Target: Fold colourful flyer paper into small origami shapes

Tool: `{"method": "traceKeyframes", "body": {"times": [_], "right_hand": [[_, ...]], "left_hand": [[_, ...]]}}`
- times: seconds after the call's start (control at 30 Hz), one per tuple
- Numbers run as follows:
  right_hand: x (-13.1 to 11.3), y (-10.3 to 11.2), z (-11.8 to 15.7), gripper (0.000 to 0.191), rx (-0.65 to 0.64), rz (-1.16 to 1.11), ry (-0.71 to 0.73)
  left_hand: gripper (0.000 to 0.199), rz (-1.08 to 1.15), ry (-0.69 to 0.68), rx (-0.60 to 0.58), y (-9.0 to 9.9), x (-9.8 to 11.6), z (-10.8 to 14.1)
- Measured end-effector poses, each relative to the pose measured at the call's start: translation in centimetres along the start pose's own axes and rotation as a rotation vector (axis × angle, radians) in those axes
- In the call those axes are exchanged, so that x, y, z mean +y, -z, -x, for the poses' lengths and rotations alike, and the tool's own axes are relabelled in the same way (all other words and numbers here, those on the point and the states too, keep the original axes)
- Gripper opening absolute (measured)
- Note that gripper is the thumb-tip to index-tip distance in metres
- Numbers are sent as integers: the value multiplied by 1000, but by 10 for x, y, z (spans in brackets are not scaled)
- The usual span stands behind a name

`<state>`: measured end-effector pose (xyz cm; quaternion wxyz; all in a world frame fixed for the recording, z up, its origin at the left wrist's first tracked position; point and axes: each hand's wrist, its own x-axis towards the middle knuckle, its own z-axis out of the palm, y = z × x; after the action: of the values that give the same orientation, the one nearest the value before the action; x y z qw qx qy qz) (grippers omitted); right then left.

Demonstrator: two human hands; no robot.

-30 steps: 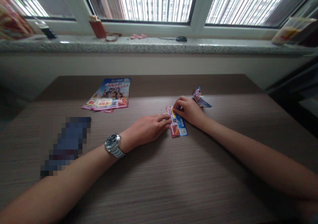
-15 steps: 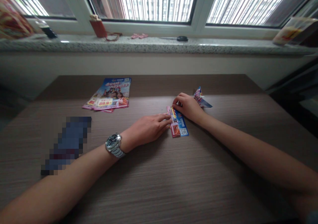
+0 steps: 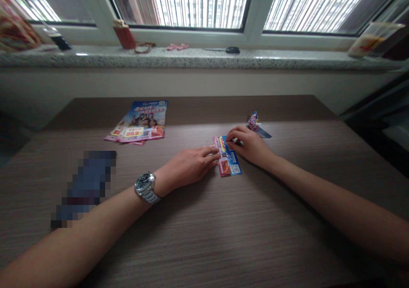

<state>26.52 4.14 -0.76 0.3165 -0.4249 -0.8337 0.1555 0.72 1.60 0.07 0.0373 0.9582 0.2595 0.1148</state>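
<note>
A folded leaflet point(image 3: 229, 162), a narrow blue and pink strip with a QR code at its near right corner, lies on the table between my hands. My left hand point(image 3: 191, 162), a steel watch on its wrist, rests flat with fingers stretched out, their tips on the leaflet's left edge. My right hand point(image 3: 247, 145) has its fingers bent and pinched at the leaflet's upper right edge; the thumb is partly hidden. Just behind the right hand stands a pointed folded paper piece point(image 3: 262, 130) with similar print, apart from the leaflet.
A small pile of printed flyers point(image 3: 143, 122) lies at the back left of the table. Nearer, a pixelated dark flat object point(image 3: 86, 185) lies beside my left forearm. Scissors point(image 3: 232, 50), a red box point(image 3: 124, 36) and pink bits point(image 3: 177, 47) sit on the windowsill.
My right hand has slid down and slightly right along the leaflet's edge, uncovering more of its top. My left hand stays in place on the leaflet.
</note>
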Motion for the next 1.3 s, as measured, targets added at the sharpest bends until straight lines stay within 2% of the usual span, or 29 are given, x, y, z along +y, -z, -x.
{"method": "traceKeyframes", "body": {"times": [0.13, 0.37, 0.57, 1.07, 1.3], "right_hand": [[-7, 6, 18, 14, -43, 28, 74], [-14, 5, 36, 30, -111, 26, 96], [-9, 0, 39, 30, -99, 65, 135], [-11, -2, 42, 31, -111, 183, 150], [-13, -2, 43, 31, -107, 195, 132]], "left_hand": [[37, -15, -16, 9, 0, 0, 0], [37, -28, -31, 10, 2, 1, -1], [38, -29, -19, -8, 3, 1, -1], [38, -100, -37, 42, 3, 10, -4], [40, -19, -155, -14, 4, 17, -4]]}}
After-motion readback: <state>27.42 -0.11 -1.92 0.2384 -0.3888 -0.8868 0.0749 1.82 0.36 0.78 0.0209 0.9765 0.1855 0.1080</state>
